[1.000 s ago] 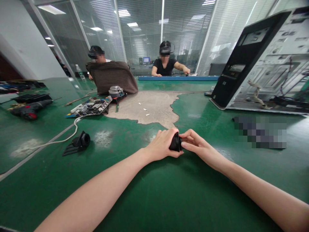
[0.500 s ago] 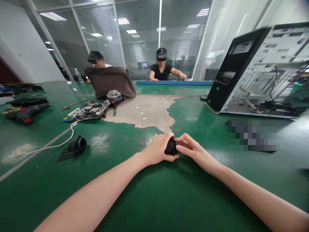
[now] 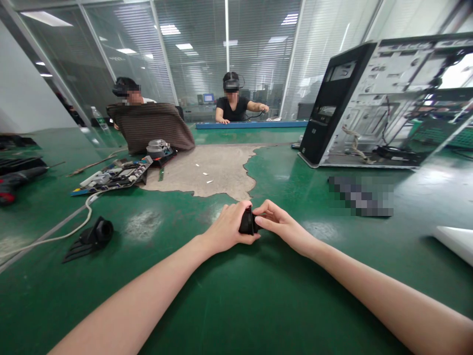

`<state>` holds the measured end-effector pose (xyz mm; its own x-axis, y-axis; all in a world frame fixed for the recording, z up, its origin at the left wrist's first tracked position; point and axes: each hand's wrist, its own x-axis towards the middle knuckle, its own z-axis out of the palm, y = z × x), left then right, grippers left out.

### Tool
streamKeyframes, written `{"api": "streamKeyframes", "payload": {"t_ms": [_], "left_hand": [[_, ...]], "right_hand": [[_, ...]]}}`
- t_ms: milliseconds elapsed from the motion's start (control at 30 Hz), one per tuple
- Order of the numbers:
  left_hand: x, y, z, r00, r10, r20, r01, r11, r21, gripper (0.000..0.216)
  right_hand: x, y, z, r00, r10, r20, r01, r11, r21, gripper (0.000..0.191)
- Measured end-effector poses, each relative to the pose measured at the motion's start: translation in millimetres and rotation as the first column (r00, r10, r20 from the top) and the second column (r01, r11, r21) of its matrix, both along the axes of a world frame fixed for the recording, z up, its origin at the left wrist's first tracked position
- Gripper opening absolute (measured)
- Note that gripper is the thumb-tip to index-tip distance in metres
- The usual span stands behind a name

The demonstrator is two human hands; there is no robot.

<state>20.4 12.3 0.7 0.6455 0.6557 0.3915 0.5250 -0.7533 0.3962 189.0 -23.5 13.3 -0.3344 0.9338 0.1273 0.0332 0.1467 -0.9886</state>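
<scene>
Just beyond the middle of the green tabletop, my left hand (image 3: 229,224) is wrapped round a small black boxy part (image 3: 246,223), thumb below and fingers over the top. A flat rim runs along the part's right side. From the right, my right hand (image 3: 279,222) is closed with thumb and fingertips on a smaller black piece at that rim. The fingers partly cover both, so their exact kind does not show. To the left, on the table, lies a black plastic duct-like piece (image 3: 98,232) with a round opening and flat slats.
An opened computer case (image 3: 343,106) stands at the right, a blurred-out dark object (image 3: 364,197) before it. A white object (image 3: 454,242) juts in at the right edge. Left are a circuit board (image 3: 114,177), a pale cable (image 3: 79,224) and a brown cloth (image 3: 155,125). Two people sit opposite.
My view has turned right, so the scene shifts left and a white object appears at the right edge. Both hands keep their hold. The co-worker opposite has raised one hand.
</scene>
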Motion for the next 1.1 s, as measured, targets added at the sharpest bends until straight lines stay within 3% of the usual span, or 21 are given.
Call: {"api": "streamKeyframes", "payload": {"t_ms": [133,367,600,867,1100], "left_hand": [[0.9,0.7,-1.0,1.0,-0.004,0.007,0.004,1.0,-0.005,0.057],[-0.7,0.7,0.5,1.0,-0.01,-0.005,0.01,1.0,-0.008,0.054],[-0.4,0.1,0.7,1.0,-0.009,-0.003,0.008,1.0,-0.011,0.056],[-0.4,-0.3,1.2,1.0,-0.008,-0.01,0.008,1.0,-0.004,0.054],[-0.1,1.2,-1.4,1.0,-0.011,0.008,0.011,1.0,0.0,0.057]], "right_hand": [[0.1,4.8,-5.6,0.999,-0.05,0.008,0.049,0.999,0.009,0.023],[4.7,5.3,-4.8,0.989,0.136,-0.06,-0.138,0.99,-0.024,0.031],[-1.4,4.2,-4.7,1.0,-0.023,0.007,0.023,1.0,-0.006,0.021],[5.4,5.9,-1.8,0.989,0.144,-0.046,-0.146,0.988,-0.05,0.031],[1.2,5.2,-3.1,1.0,-0.009,0.005,0.009,1.0,-0.03,0.02]]}}
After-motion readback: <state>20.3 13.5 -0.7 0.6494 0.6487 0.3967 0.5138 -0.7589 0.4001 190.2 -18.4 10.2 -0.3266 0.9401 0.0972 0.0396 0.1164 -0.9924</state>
